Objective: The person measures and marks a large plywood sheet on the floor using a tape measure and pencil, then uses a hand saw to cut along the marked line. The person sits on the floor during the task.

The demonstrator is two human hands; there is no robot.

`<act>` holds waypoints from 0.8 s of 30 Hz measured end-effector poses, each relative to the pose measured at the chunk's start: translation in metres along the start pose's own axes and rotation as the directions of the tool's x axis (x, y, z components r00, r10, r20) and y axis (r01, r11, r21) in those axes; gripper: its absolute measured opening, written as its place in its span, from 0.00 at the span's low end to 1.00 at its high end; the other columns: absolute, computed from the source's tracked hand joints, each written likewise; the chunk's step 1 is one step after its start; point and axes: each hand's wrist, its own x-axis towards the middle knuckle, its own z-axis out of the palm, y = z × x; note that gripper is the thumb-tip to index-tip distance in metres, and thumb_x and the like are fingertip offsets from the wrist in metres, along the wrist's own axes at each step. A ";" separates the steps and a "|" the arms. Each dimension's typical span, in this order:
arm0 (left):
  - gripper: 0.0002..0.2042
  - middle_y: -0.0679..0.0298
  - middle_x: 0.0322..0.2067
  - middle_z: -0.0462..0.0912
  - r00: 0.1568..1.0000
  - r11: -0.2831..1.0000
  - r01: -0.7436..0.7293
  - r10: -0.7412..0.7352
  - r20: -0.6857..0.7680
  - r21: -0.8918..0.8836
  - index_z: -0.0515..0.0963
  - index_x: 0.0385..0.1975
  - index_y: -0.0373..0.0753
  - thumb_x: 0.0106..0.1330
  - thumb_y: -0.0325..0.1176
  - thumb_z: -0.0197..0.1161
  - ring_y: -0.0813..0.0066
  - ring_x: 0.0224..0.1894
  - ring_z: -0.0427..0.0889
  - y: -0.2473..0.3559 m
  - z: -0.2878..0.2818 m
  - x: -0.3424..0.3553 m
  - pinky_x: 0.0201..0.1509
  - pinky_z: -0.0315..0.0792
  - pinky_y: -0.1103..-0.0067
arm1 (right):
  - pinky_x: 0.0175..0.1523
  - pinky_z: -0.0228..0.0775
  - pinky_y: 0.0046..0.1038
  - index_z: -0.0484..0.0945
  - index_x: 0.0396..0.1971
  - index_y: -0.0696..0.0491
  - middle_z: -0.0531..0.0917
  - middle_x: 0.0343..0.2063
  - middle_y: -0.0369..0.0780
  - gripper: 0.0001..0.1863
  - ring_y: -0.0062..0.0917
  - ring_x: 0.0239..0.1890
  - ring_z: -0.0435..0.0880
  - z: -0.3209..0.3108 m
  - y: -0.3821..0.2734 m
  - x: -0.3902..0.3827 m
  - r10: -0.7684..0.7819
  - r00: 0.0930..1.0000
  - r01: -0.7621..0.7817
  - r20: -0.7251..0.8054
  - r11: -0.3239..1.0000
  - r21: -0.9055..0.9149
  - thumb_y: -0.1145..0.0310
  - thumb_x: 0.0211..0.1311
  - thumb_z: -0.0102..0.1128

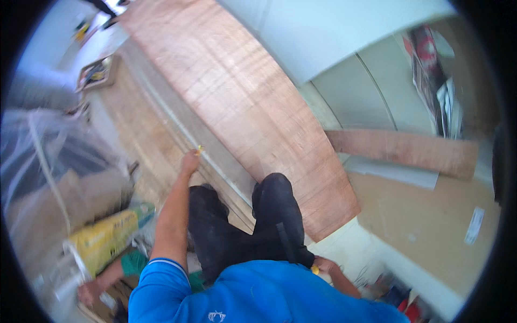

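On one plywood sheet (253, 102): one left hand (189, 160), one yellow pencil (200, 148).

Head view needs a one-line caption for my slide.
Kneeling on a reddish plywood sheet, left hand holds a small yellow object at its edge.

Against the long reddish plywood sheet (253, 102), the small yellow thing (200, 149) pinched in the left hand (190, 161) near its lower edge is too small to identify, the right hand (325, 265) below its near corner is half hidden behind the blue shirt (253, 296), and the tray (97, 72) left of it is blurred.
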 end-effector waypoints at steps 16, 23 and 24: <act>0.22 0.39 0.48 0.85 0.990 0.985 0.109 -0.096 0.099 -0.134 0.77 0.62 0.41 0.67 0.30 0.54 0.37 0.52 0.83 0.269 -0.127 -0.428 0.56 0.74 0.52 | 0.54 0.76 0.31 0.78 0.55 0.55 0.85 0.44 0.36 0.21 0.25 0.46 0.83 0.024 -0.257 -0.129 -0.220 0.962 0.005 -0.163 0.608 -0.794 0.65 0.64 0.64; 0.34 0.50 0.36 0.85 0.914 0.842 0.400 -0.397 0.085 -0.362 0.67 0.74 0.45 0.62 0.23 0.51 0.54 0.36 0.85 0.214 -0.118 -0.601 0.40 0.78 0.63 | 0.51 0.76 0.31 0.79 0.54 0.55 0.85 0.43 0.36 0.19 0.25 0.44 0.83 0.072 -0.326 -0.103 -0.341 0.940 0.122 -0.022 0.396 -0.910 0.65 0.65 0.63; 0.36 0.55 0.29 0.83 0.824 0.661 0.567 -0.455 0.338 -0.492 0.66 0.75 0.46 0.61 0.22 0.51 0.62 0.26 0.83 0.232 -0.145 -0.620 0.30 0.78 0.68 | 0.51 0.76 0.31 0.79 0.54 0.55 0.85 0.43 0.36 0.19 0.25 0.43 0.83 0.079 -0.329 -0.100 -0.358 0.934 0.141 -0.003 0.378 -0.915 0.65 0.66 0.63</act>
